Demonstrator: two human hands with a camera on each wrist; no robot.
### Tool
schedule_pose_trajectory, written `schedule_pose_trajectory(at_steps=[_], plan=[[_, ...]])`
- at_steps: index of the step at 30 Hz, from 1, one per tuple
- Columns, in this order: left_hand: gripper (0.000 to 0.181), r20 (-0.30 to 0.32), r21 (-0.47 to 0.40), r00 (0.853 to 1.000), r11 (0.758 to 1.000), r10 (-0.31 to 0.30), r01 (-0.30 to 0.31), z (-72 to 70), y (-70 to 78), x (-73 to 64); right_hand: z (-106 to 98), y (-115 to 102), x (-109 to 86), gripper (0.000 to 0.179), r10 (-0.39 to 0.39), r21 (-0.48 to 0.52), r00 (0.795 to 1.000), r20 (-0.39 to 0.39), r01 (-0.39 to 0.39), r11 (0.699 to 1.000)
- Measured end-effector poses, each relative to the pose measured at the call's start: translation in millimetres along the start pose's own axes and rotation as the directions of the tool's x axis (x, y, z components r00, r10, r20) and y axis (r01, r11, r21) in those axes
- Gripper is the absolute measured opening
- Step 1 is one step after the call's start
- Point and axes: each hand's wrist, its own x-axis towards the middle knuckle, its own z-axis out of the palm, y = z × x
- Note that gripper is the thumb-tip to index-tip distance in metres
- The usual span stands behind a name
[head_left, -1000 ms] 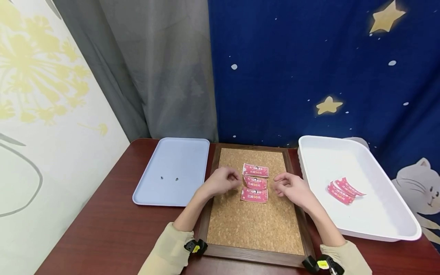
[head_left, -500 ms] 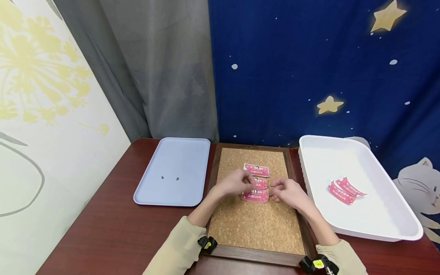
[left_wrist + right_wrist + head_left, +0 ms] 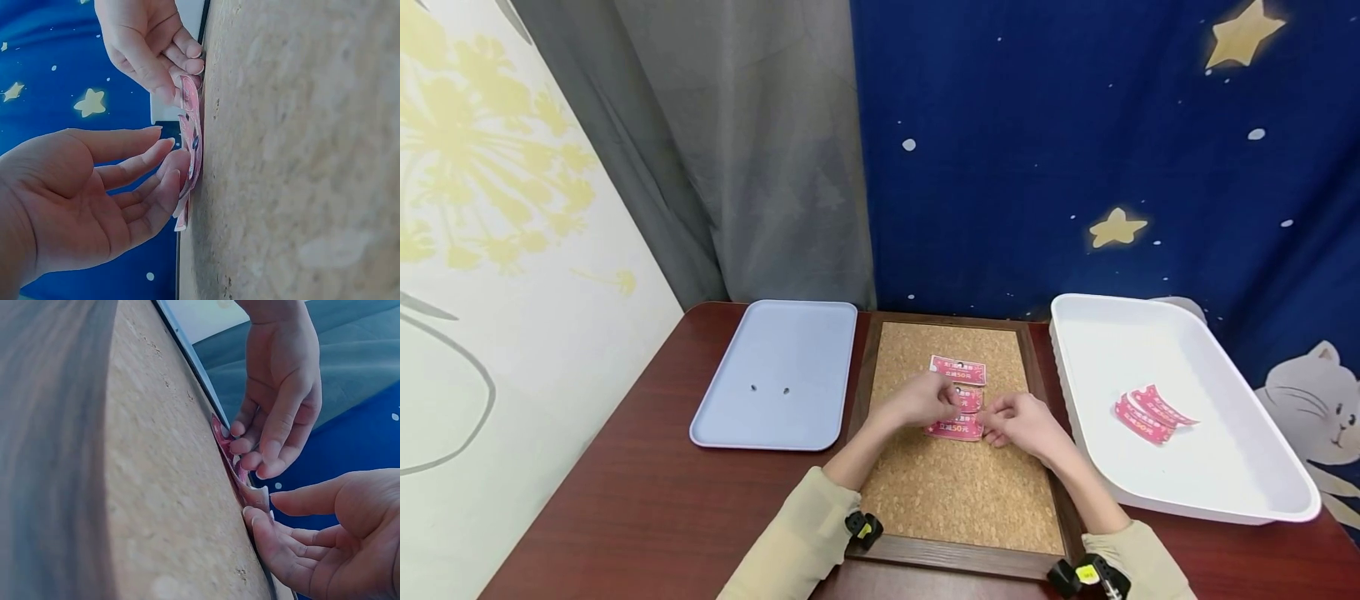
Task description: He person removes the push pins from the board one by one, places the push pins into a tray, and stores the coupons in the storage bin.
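Three pink-and-white paper coupons stand in a column on a framed corkboard: a top coupon, a middle coupon and a bottom coupon. A small dark pin head shows on the top one. My left hand covers the left part of the lower two; in the left wrist view its fingers are loosely bent, fingertips against the paper, thumb apart. At the lower right end my right hand pinches a lifted coupon edge between thumb and finger, seen in the right wrist view.
On the left lies a pale blue tray with two small dark pieces. A white tub at the right holds loose pink coupons. The board's brown frame borders the work; curtains hang behind the table.
My left hand has moved right, from beside the coupons to over the lower two. My right hand has moved left and slightly down to the coupons' right end and now pinches an edge.
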Motion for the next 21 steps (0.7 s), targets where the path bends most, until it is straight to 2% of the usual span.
schedule_pose_trajectory(at_steps=[13, 21], plan=[[0.004, 0.011, 0.085, 0.997, 0.994, -0.076, 0.075, 6.5, -0.4, 9.6, 2.9, 3.8, 2.2, 0.014, 0.013, -0.013, 1.0, -0.026, -0.013, 1.0], [0.011, -0.003, 0.181, 0.998, 0.982, -0.056, 0.056, 9.0, 1.8, 12.7, 3.6, 4.6, 3.5, 0.011, 0.007, -0.014, 1.0, -0.025, -0.008, 1.0]])
